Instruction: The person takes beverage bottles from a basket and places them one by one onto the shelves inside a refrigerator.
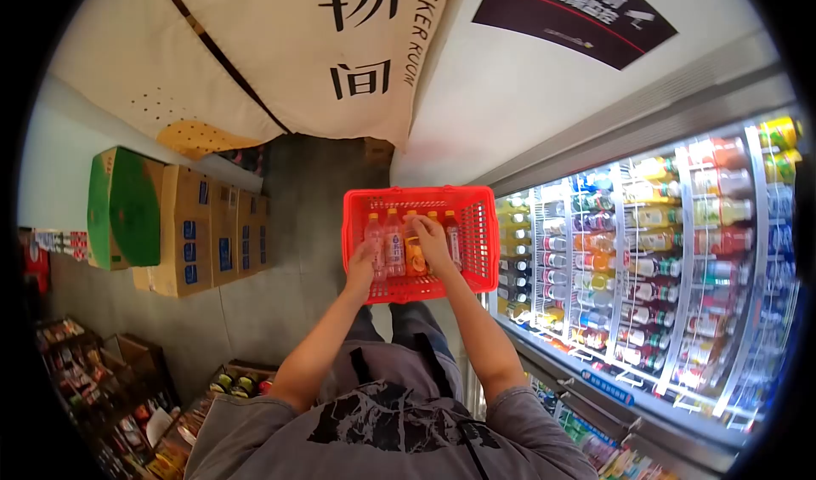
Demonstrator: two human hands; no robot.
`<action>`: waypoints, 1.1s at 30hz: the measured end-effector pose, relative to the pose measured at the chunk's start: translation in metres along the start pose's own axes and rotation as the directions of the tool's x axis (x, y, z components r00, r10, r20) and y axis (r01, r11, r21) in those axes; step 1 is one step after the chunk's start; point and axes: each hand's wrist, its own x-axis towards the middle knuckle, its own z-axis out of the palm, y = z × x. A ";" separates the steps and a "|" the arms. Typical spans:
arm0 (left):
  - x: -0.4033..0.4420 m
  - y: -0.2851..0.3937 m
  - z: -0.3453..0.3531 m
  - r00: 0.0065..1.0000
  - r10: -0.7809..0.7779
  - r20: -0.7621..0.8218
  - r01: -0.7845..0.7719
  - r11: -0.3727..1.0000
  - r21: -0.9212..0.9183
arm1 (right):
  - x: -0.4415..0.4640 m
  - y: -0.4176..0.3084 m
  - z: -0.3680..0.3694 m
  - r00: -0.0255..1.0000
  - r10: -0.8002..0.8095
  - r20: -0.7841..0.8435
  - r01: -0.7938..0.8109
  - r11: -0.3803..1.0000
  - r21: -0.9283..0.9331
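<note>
Grey floor (297,242) spreads out beneath the red basket (425,194), with a cream curtain (280,29) hanging beyond its far side and a white wall (501,106) beyond its far right corner. Inside the basket are five bottles side by side in a row, their caps toward the far rim: a pink bottle (374,230) at the left end, another pink-labelled bottle (393,246) next, an orange bottle (415,255) in the middle and two more to its right. The left hand (362,263) is curled against the pink bottle at the left end; whether it grips or merely steadies it, I cannot tell. Over the orange bottle's top, the right hand (431,240) has its fingers bunched near the cap, perhaps touching it, though a firm hold cannot be made out. This looks like arranging or handling the bottles within the row. Shifting one would call for a secure hold near its neck and a gentle lift, as the neighbours sit close and the basket's walls limit sideways room. Right of the basket runs a lit drinks fridge (629,131); well to its left, stacked cartons (197,225) narrow the walkway, and stocked shelves stand near and left of it.
</note>
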 end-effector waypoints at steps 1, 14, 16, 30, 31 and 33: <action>0.007 -0.013 0.000 1.000 -0.001 -0.022 0.001 1.000 -0.011 | 0.010 0.010 -0.001 0.999 0.023 0.034 -0.024 1.000 0.009; 0.091 -0.185 -0.051 0.826 -0.515 -0.229 0.272 0.720 -0.639 | 0.111 0.138 0.023 0.911 0.302 0.282 -0.263 0.950 -0.169; 0.095 -0.188 -0.038 0.766 -0.510 -0.392 0.184 0.757 -0.626 | 0.126 0.143 0.029 0.905 0.309 0.291 -0.221 0.928 -0.299; 0.089 -0.186 -0.036 0.749 -0.571 -0.336 0.175 0.659 -0.731 | 0.157 0.150 0.068 0.911 0.393 0.123 -0.143 0.582 -0.801; 0.088 -0.181 -0.037 0.748 -0.586 -0.310 0.214 0.656 -0.724 | 0.159 0.156 0.067 0.925 0.364 0.108 -0.156 0.623 -0.766; 0.085 -0.176 -0.041 0.748 -0.601 -0.281 0.257 0.653 -0.713 | 0.163 0.178 0.061 0.953 0.262 0.149 -0.050 0.625 -0.779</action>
